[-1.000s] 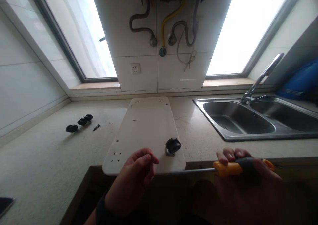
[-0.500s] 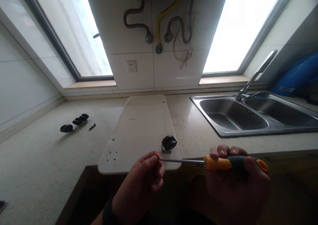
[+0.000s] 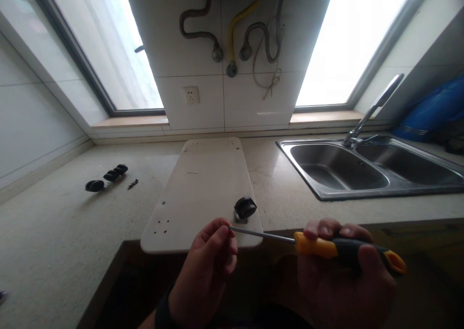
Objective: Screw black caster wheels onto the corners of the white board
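My right hand (image 3: 344, 271) is wrapped round the yellow-and-black handle of a screwdriver (image 3: 261, 233), whose shaft points left. The screwdriver's tip meets the pinched thumb and fingers of my left hand (image 3: 213, 251); whatever is between them is too small to make out. Beyond my hands lies a white board (image 3: 203, 193) with small holes near its corners, its near end jutting over the counter edge. A black caster wheel (image 3: 245, 207) stands on a metal plate at the board's near right corner.
More black casters (image 3: 94, 186) lie on the counter (image 3: 72, 232) at the left, beside a small row of dark screws (image 3: 133, 184). A double steel sink (image 3: 340, 167) with a tap (image 3: 373, 111) is at the right. Pipes and a socket (image 3: 192, 95) are on the tiled wall.
The screwdriver's handle end has dropped slightly, so the shaft slopes down to the right more. My left fingertips have shifted a little up and left, still at the tip.
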Available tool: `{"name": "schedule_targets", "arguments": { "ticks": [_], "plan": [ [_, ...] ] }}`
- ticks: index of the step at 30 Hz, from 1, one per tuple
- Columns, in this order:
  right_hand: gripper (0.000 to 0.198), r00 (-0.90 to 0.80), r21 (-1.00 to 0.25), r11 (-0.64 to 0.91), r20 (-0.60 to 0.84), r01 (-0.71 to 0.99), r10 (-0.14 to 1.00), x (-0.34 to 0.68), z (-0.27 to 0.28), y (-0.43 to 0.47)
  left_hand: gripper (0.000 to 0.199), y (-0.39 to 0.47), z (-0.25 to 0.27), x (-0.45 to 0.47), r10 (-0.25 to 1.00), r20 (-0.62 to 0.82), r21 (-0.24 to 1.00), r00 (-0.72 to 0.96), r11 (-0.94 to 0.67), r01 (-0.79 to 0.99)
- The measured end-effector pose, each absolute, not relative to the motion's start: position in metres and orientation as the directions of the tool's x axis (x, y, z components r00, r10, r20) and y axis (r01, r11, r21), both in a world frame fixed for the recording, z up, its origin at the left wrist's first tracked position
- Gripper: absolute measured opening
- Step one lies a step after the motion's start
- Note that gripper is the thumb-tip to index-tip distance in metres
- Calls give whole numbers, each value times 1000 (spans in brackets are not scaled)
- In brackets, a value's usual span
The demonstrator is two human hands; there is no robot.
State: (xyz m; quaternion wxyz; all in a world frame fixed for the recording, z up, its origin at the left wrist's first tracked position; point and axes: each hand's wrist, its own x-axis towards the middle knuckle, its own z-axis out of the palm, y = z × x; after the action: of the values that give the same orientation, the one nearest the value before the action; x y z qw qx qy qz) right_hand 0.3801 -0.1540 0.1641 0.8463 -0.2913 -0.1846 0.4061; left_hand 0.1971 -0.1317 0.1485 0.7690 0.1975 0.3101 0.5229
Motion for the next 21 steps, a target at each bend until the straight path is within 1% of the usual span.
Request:
{"name": "schedule_targets", "arguments": {
  "ticks": [4,7,10,13,16,21],
  "plan": [
    [27,589,-611,403,-130,-681,798,373,158,-149,35,-132,146,201,951,-250,672,180,304,-676],
    [22,542,-575,338,-227,-745,809,371,150,-146,34,-132,142,204,963,-244,698,115,257,-669],
    [21,534,-561,335,-234,-757,813,370,143,-147,35,-132,138,205,966,-253,692,58,222,-687],
    [23,528,-568,342,-199,-749,826,371,141,-150,38,-133,136,205,960,-277,668,43,225,-709],
    [20,524,-581,340,-180,-740,833,372,141,-152,37,-133,137,206,960,-275,667,40,221,-712],
    [20,477,-533,288,-257,-796,841,373,143,-150,37,-132,138,206,965,-260,694,40,216,-687]
  ]
}}
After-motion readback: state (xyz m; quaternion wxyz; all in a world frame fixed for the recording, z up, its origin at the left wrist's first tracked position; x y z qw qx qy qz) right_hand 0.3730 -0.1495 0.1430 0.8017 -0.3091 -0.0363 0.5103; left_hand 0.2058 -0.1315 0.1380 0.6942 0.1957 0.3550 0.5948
